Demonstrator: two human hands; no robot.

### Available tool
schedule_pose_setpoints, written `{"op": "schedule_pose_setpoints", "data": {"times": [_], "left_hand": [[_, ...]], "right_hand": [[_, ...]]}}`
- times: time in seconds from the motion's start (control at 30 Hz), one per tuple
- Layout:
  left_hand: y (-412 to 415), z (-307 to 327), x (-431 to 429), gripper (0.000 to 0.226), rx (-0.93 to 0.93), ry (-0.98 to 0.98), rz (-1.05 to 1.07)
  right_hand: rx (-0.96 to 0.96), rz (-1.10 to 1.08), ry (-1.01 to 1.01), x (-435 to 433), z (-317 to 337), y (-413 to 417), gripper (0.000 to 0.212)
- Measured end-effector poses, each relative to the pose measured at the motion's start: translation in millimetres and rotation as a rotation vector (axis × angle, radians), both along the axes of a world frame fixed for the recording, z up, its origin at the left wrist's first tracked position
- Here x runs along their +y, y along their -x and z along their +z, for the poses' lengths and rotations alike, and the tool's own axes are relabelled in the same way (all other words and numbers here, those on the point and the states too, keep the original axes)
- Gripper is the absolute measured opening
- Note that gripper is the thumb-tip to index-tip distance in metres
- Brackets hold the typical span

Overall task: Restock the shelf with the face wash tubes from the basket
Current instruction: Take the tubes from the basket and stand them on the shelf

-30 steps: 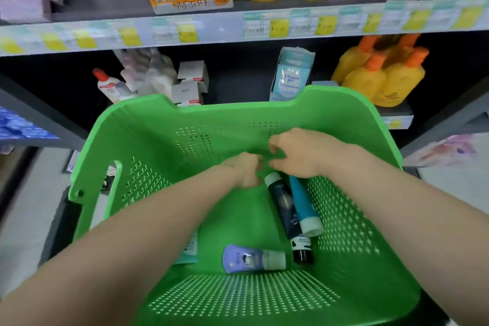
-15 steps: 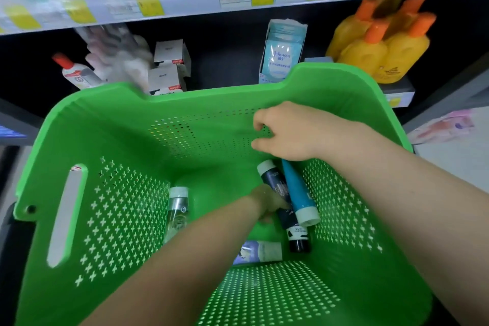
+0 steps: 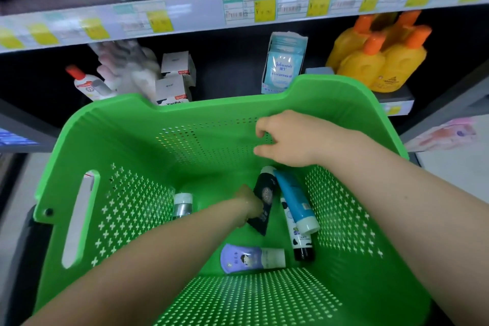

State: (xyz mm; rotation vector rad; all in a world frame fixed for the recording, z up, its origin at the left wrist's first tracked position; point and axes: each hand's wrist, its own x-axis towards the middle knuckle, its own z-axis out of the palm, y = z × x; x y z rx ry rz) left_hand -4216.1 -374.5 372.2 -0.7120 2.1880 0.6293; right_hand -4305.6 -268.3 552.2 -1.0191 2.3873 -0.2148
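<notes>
Two bare hands are inside the green basket (image 3: 79,140). The left hand (image 3: 248,206) reaches deepest and pinches the dark tube (image 3: 266,190) near its flat crimped end, though the fingers on the far side are hidden. The right hand (image 3: 287,137) hovers higher, near the far wall, with its fingers loosely bent and nothing visible in them. The dark tube's long axis runs away from the person, pale cap towards the far wall and so towards the shelf (image 3: 227,74), which lies ahead of and above both hands, past the basket's rim. The left hand looks best placed to carry it there, up and over that rim. Just beside it to the right a blue tube (image 3: 293,198) leans along the same line, cap nearest the person, and crosses over a white spotted tube (image 3: 297,235) with a black cap. A lilac tube (image 3: 246,259) lies crosswise on the floor of the basket, and a silvery tube (image 3: 182,206) stands against the left wall. All of them look like soft, glossy plastic with hard caps. The basket is rigid, and its walls are pierced with small holes.
</notes>
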Motion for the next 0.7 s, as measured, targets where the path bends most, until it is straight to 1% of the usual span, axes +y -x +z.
{"op": "schedule_pose_setpoints", "data": {"times": [0.1,0.2,0.33,0.4,0.53,0.63,0.7], "left_hand": [[2,11,-13,0.034,0.096,0.019,0.075],[12,39,-33,0.025,0.248,-0.005,0.113],[15,71,-49,0.02,0.389,-0.016,0.027],[13,87,-54,0.022,0.48,-0.032,-0.007],[7,121,-58,0.02,0.604,-0.078,-0.084],[1,144,-59,0.017,0.711,-0.134,-0.127],[-2,158,-60,0.016,0.769,-0.143,-0.17]], "right_hand": [[-0.002,-0.002,0.005,0,-2,-1,0.04],[0.023,-0.002,0.004,1,-4,-1,0.038],[0.029,0.014,-0.01,0,-9,-5,0.036],[0.024,0.022,-0.01,0,-12,-7,0.035],[-0.006,0.024,0.033,0,-17,-10,0.04],[-0.054,0.038,0.046,-1,-20,-14,0.047],[-0.101,0.038,0.08,-1,-20,-16,0.043]]}}
